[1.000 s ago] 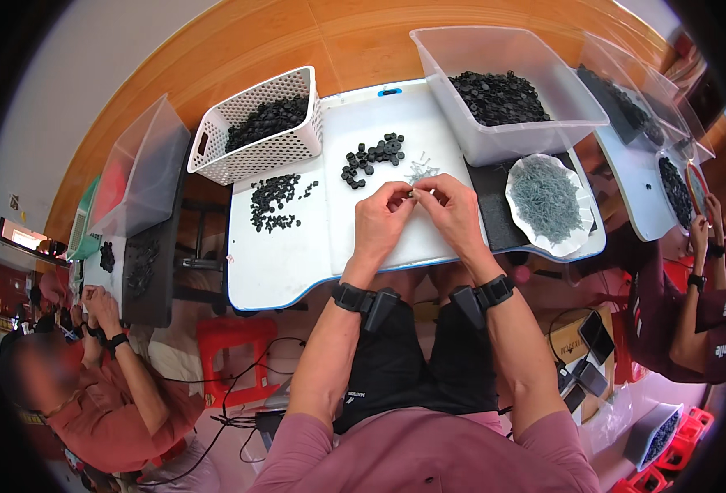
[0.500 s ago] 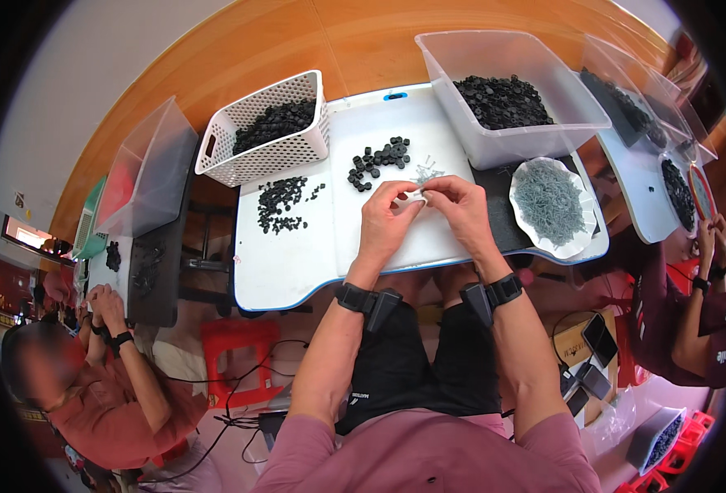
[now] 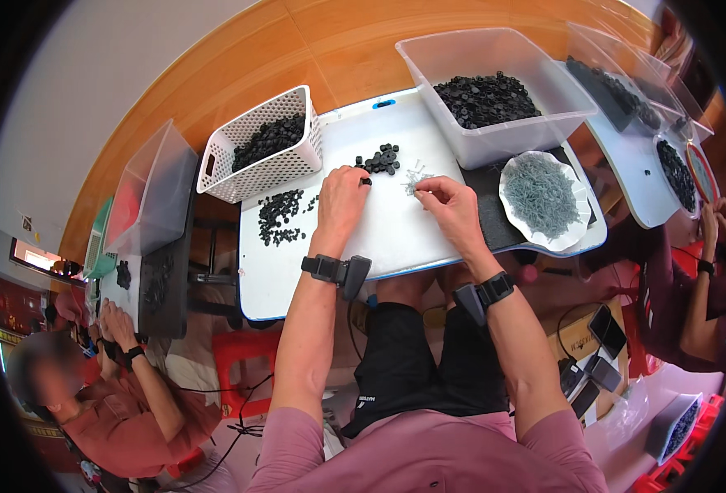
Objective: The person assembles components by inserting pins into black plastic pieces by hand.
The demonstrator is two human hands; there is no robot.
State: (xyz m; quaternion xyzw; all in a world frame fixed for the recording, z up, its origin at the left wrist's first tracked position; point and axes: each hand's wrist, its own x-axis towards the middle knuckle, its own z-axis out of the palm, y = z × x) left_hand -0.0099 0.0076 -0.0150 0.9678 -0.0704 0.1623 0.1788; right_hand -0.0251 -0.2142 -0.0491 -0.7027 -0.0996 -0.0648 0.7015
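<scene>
Head view is showing a person seated at a white rectangular tray-topped table [image 3: 396, 238], both forearms reaching forward over it. Their left hand [image 3: 342, 197] is lying palm-down with the fingertips curling onto a small cluster of black round plastic caps [image 3: 381, 158]; the nearest cap is touching the fingertips, the others lying just beyond, toward the far edge. Whether a cap is actually being pinched I cannot tell. The right hand [image 3: 453, 205] is closing narrowly, thumb and forefinger meeting over a loose scatter of thin grey metal pins [image 3: 414, 178] (probably set there so each hand has its own stock directly ahead). A white scalloped dish heaped with more grey pins [image 3: 543, 197] is sitting just right of that hand, and a clear plastic bin of black caps [image 3: 494, 94] is standing behind it. A white perforated basket [image 3: 264, 148] is holding further black pieces on the left, with a second loose heap of black pieces [image 3: 279, 218] lying in front of it.
</scene>
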